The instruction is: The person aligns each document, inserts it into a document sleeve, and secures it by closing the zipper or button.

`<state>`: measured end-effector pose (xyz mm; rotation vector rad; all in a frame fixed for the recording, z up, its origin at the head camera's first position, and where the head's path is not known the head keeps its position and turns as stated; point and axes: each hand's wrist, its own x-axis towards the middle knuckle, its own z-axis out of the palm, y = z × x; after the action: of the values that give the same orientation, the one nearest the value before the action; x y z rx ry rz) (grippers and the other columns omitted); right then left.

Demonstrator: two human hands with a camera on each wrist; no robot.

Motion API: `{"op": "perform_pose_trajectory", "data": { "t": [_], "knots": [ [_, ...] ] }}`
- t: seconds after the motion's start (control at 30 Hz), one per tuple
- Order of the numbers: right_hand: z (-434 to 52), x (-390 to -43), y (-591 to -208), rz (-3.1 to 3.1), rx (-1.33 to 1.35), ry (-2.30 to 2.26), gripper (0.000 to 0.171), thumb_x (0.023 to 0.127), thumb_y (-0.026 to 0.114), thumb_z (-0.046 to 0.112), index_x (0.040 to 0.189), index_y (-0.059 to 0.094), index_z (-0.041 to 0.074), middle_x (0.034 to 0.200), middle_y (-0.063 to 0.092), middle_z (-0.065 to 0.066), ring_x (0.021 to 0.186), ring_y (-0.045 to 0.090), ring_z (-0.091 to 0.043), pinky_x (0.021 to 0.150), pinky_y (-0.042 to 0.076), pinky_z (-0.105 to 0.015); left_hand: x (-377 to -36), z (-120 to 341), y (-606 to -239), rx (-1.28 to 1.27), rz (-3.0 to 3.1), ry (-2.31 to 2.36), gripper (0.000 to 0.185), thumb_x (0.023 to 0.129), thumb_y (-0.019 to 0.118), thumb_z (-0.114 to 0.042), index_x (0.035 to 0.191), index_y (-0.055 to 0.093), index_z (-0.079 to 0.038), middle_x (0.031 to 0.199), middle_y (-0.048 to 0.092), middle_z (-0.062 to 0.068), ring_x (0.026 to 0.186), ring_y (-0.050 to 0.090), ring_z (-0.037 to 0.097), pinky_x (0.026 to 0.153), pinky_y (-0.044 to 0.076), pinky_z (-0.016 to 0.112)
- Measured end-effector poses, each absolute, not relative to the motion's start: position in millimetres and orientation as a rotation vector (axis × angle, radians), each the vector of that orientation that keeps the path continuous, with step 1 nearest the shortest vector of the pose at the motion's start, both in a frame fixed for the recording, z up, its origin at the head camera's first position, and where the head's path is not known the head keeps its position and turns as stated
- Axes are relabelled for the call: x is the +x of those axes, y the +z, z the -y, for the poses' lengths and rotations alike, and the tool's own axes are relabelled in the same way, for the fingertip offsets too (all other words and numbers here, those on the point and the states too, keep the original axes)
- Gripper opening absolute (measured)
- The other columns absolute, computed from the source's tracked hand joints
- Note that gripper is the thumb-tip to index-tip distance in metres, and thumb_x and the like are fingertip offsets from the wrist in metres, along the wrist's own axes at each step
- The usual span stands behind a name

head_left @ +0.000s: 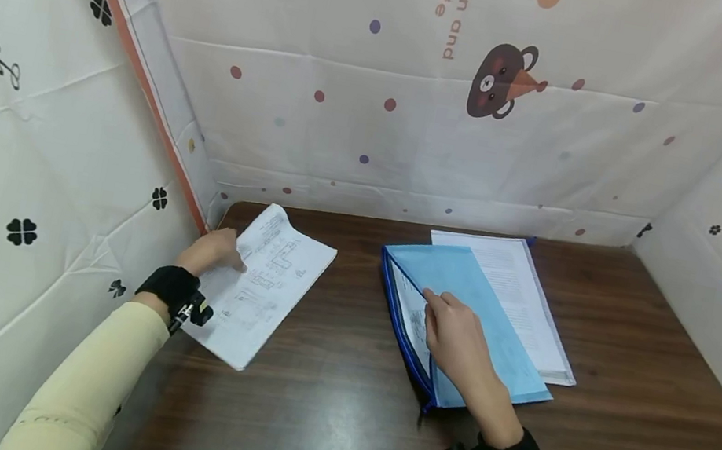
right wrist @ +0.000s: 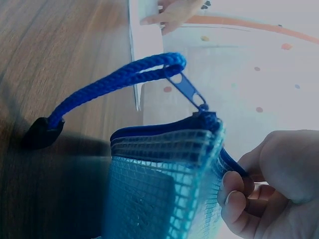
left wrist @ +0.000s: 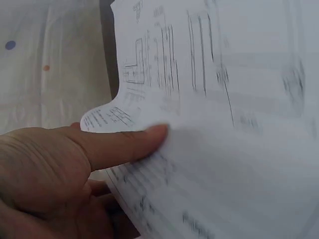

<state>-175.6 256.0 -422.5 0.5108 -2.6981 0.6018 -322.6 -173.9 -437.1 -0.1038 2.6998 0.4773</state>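
Pouch: blue mesh zip pouch (head_left: 462, 306) flat on bench (head_left: 327, 426), mouth open along left edge, printed sheets (head_left: 412, 321) inside.
Right hand (head_left: 456, 340): fingers (right wrist: 234, 191) curled, pinching pouch's upper layer at the opening.
Left hand (head_left: 209, 251): thumb (left wrist: 124, 144) over, fingers under, gripping printed sheet (head_left: 262, 280) lifted off bench at left.
Under pouch: clear folder (head_left: 527, 301) with paper.
Right wrist only: zip puller with blue cord loop (right wrist: 114, 82).

Bare table (head_left: 330, 411) between sheet (head_left: 265, 281) and pouch (head_left: 463, 298), seemingly passable.
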Motion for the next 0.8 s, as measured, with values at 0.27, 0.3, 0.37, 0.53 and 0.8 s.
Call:
{"op": "perform_pose_trajectory", "data": {
  "t": [0.27, 0.3, 0.37, 0.53, 0.8],
  "knots": [
    [-256.4, -174.5, -424.3, 2.695, 0.484, 0.613, 0.026, 0.102, 0.065, -0.001, 0.126, 0.072, -0.010, 0.067, 0.049, -0.001, 0.053, 0.038, -0.011, 0.046, 0.037, -0.024, -319.8, 188.8, -448.1, -0.015, -2.583, 0.845, 0.072, 0.093, 0.083, -0.040, 0.137, 0.056, 0.010, 0.095, 0.073, 0.016, 0.076, 0.073, 0.025, 0.066, 0.059, 0.037],
    [-256.9, -174.6, -424.4, 2.692, 0.482, 0.613, 0.026, 0.102, 0.065, -0.001, 0.126, 0.072, -0.010, 0.067, 0.049, -0.001, 0.053, 0.038, -0.011, 0.046, 0.037, -0.024, -318.2, 190.3, -450.4, -0.024, -2.528, 0.926, 0.073, 0.096, 0.081, -0.041, 0.140, 0.053, 0.010, 0.096, 0.074, 0.016, 0.076, 0.074, 0.025, 0.066, 0.060, 0.036],
    [-257.2, -175.2, -424.5, 2.688, 0.483, 0.616, 0.026, 0.102, 0.065, -0.001, 0.126, 0.072, -0.010, 0.067, 0.049, -0.001, 0.053, 0.039, -0.011, 0.046, 0.037, -0.024, -315.8, 194.0, -455.7, -0.062, -2.389, 1.086, 0.069, 0.101, 0.074, -0.040, 0.143, 0.050, 0.009, 0.099, 0.074, 0.015, 0.080, 0.075, 0.024, 0.069, 0.062, 0.037],
    [-258.3, -177.1, -423.9, 2.686, 0.485, 0.627, 0.027, 0.101, 0.066, -0.001, 0.126, 0.072, -0.010, 0.068, 0.050, -0.001, 0.053, 0.039, -0.011, 0.047, 0.037, -0.024, -304.9, 197.2, -465.5, -0.098, -2.010, 1.340, 0.056, 0.107, 0.065, -0.027, 0.148, 0.047, 0.006, 0.113, 0.074, 0.014, 0.097, 0.075, 0.024, 0.082, 0.063, 0.041],
    [-259.6, -181.2, -419.7, 2.675, 0.463, 0.647, 0.026, 0.101, 0.065, -0.002, 0.125, 0.072, -0.009, 0.068, 0.051, -0.002, 0.053, 0.039, -0.011, 0.047, 0.037, -0.025, -291.0, 186.9, -471.5, -0.078, -1.687, 1.486, 0.036, 0.108, 0.063, -0.016, 0.139, 0.056, 0.001, 0.119, 0.075, 0.017, 0.106, 0.076, 0.030, 0.088, 0.063, 0.045]
  ]
}}
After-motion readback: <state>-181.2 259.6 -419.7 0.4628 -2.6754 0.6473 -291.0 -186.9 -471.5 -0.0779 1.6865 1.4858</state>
